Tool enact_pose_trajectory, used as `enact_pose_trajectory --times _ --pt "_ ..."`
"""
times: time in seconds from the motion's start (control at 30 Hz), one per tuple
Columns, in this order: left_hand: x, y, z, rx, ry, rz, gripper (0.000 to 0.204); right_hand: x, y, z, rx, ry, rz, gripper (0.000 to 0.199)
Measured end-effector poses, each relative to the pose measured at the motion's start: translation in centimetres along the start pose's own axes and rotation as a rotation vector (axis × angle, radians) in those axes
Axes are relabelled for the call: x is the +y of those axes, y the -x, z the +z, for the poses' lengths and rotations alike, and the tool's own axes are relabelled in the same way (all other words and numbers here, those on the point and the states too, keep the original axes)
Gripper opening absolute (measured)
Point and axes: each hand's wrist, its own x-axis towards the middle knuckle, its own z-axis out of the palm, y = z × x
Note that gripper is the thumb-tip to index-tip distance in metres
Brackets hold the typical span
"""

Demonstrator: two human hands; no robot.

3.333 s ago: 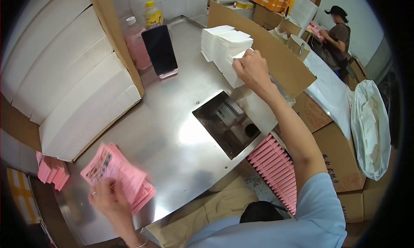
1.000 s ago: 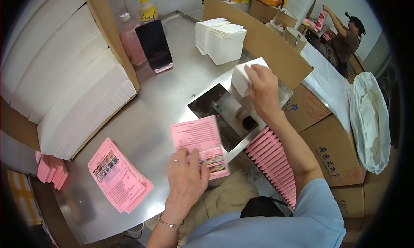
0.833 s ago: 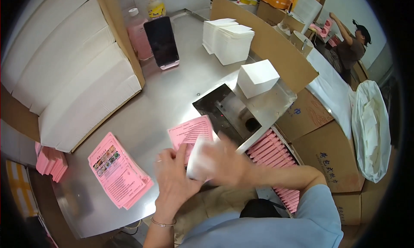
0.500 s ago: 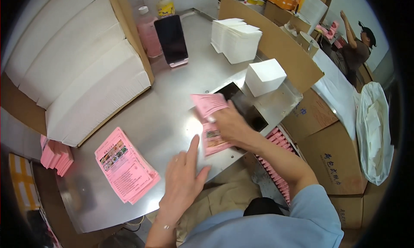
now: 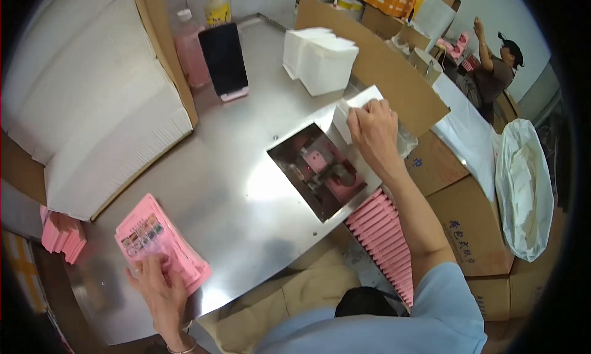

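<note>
My left hand [image 5: 159, 292] rests on a stack of pink printed packets [image 5: 144, 231] at the left of the metal table, its fingertips on the top packet and its thumb apart from the fingers. Farther right, my right hand [image 5: 374, 132] is closed on the small block of white paper napkins [image 5: 367, 96] beside the table's cut-out. The fingers hide part of that block. Between my hands lies the rectangular opening [image 5: 320, 172], with machine parts, something pink and a small red light inside.
A larger napkin stack [image 5: 323, 61] stands behind, near a cardboard divider [image 5: 375, 58]. Phone on a stand [image 5: 223, 58], bottles [image 5: 192, 52] and a big box of white bundles [image 5: 117, 108] line the left. Pink packets in a row [image 5: 385, 243] sit below the right edge. Another person [image 5: 492, 77] works far right.
My right hand has let go of the pink packet, which no longer shows over the opening, and moved up to the napkins. My left hand has moved left onto the packet stack.
</note>
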Motion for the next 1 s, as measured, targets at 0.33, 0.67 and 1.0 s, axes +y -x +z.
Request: enact_pose_trajectory --times 0.33,0.67,1.0 --pt "14.9 -0.6 5.3 -0.12 0.551 0.508 0.042 -3.1 3.3 -1.0 0.12 -0.372 -0.206 0.036" --pt "15.5 -1.8 3.5 -0.205 0.335 0.245 0.089 -15.5 6.1 -4.8 -0.316 -0.562 -0.554 0.042" --pt "15.0 -1.4 3.3 -0.165 0.143 0.145 0.061 -1.4 1.3 -1.5 -0.134 -0.004 -0.032 0.027"
